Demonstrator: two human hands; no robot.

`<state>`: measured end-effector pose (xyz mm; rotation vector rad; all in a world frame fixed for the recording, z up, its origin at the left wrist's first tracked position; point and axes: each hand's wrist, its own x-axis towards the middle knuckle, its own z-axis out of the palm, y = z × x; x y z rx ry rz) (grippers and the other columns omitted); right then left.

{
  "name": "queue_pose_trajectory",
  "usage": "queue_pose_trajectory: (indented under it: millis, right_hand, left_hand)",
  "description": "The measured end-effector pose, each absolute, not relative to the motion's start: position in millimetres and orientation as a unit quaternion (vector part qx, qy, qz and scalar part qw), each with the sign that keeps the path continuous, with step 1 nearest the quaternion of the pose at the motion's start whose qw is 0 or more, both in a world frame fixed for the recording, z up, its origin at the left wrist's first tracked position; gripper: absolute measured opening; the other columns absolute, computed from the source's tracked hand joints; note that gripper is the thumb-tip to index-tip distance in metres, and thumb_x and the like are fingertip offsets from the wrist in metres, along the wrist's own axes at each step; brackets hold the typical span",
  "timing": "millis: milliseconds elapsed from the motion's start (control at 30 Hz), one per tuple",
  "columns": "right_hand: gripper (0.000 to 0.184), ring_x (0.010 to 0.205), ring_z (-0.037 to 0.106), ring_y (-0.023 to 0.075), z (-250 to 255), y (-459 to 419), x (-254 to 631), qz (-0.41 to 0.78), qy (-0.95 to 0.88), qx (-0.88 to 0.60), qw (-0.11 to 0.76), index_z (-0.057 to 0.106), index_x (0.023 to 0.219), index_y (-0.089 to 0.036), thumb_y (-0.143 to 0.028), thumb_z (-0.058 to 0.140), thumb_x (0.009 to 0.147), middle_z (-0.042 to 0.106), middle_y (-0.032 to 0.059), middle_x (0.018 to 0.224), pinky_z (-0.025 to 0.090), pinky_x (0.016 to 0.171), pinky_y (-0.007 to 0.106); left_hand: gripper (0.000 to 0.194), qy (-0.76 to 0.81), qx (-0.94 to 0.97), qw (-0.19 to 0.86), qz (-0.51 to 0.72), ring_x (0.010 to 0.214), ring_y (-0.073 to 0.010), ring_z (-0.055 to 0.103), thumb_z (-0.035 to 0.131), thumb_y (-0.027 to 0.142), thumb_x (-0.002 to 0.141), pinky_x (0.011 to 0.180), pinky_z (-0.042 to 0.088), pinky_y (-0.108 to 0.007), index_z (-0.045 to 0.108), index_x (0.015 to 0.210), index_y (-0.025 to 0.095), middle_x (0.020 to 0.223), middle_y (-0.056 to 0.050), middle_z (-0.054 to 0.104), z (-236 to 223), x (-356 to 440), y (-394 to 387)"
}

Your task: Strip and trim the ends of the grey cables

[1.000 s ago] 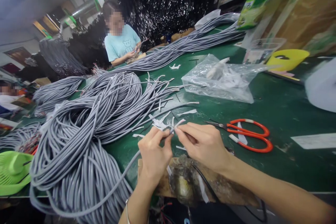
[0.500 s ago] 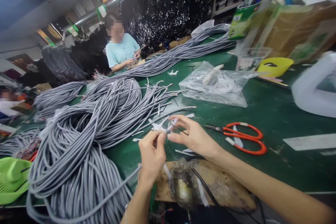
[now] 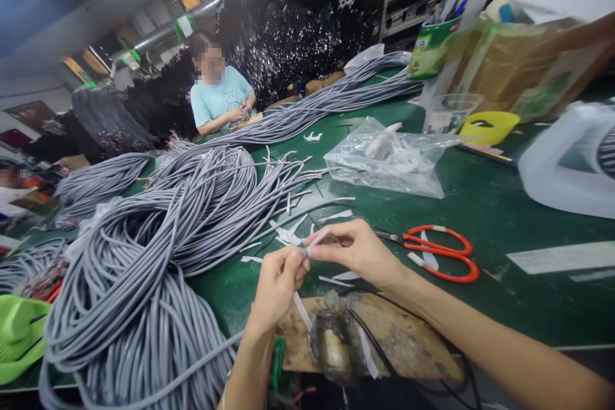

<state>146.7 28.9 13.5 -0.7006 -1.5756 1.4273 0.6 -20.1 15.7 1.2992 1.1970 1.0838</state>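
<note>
Close in front of me, my left hand [image 3: 277, 285] pinches a grey cable [image 3: 214, 354] near its end; the cable runs back to the coil on the left. My right hand [image 3: 360, 251] meets it at the tip, thumb and fingers closed on a thin white strip [image 3: 319, 237] that lies against the cable end. The fingers partly hide the tip. Beyond the hands lie loose white scraps [image 3: 291, 235] on the green table [image 3: 485, 205]. Red-handled scissors [image 3: 442, 252] rest right of my right hand. Below both hands is a stained wooden board [image 3: 408, 346] with a rounded, dirty metal piece [image 3: 336, 346] on it.
Large bundles of grey cable [image 3: 158, 237] cover the left side. A clear plastic bag [image 3: 384, 163], a yellow container [image 3: 490, 128] and a white plastic jug [image 3: 552, 160] stand to the right. Across the table a person in a light blue shirt [image 3: 218, 99] works with their hands.
My right hand's fingers have closed in on the cable end, and the white strip now slants up from it. A dark thin piece near the right fingers no longer shows. The view has shifted slightly.
</note>
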Motion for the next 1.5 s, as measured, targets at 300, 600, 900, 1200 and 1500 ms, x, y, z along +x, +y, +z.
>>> queue_pose_trajectory:
  millis: [300,600,900,1200,1500]
  right_hand:
    - [0.017,0.044,0.048,0.0068,5,11,138,0.147,-0.766,-0.297,0.551,0.062,0.069,-0.013,-0.013,0.05,0.081,0.058,0.0002,0.055,0.033,0.044,0.019]
    - [0.021,0.041,0.046,0.0063,-2,-11,134,0.063,-0.83,-0.12,0.54,0.055,0.065,-0.018,-0.007,0.047,0.079,0.054,-0.0043,0.047,0.033,0.044,0.02]
    - [0.016,0.039,0.032,0.0045,9,13,139,0.241,-0.668,-0.419,0.566,0.061,0.079,-0.016,-0.031,0.065,0.072,0.056,-0.0004,0.069,0.028,0.035,0.02]
    - [0.017,0.043,0.035,0.0074,12,21,143,0.317,-0.686,-0.411,0.51,0.055,0.048,-0.016,-0.016,0.054,0.065,0.045,-0.0026,0.047,0.028,0.04,0.021]
    - [0.025,0.041,0.035,0.0051,18,29,153,0.425,-0.653,-0.364,0.51,0.062,0.079,-0.015,-0.039,0.055,0.074,0.059,0.0022,0.075,0.03,0.038,0.021]
  left_hand:
    - [0.021,0.582,0.541,0.271,0.544,0.052,-0.0084,0.046,0.055,0.031,0.078,0.05,0.037,-0.018,0.058,0.068,0.014,0.058,0.001,0.054,9,12,-24]
    - [0.024,0.61,0.519,0.203,0.564,0.046,-0.0077,0.045,0.052,0.033,0.08,0.044,0.035,-0.017,0.058,0.067,0.014,0.053,0.003,0.05,9,12,-21]
    - [0.014,0.588,0.587,0.14,0.539,0.061,-0.0133,0.059,0.055,0.026,0.08,0.058,0.047,-0.022,0.063,0.076,0.015,0.07,-0.005,0.066,3,14,-27]
    - [0.018,0.593,0.555,0.202,0.548,0.054,-0.012,0.057,0.055,0.028,0.079,0.052,0.044,-0.02,0.063,0.071,0.014,0.062,-0.002,0.063,8,16,-28]
    - [0.024,0.58,0.553,0.243,0.546,0.047,-0.0076,0.045,0.053,0.033,0.079,0.044,0.035,-0.016,0.059,0.065,0.014,0.053,0.002,0.052,12,15,-28]
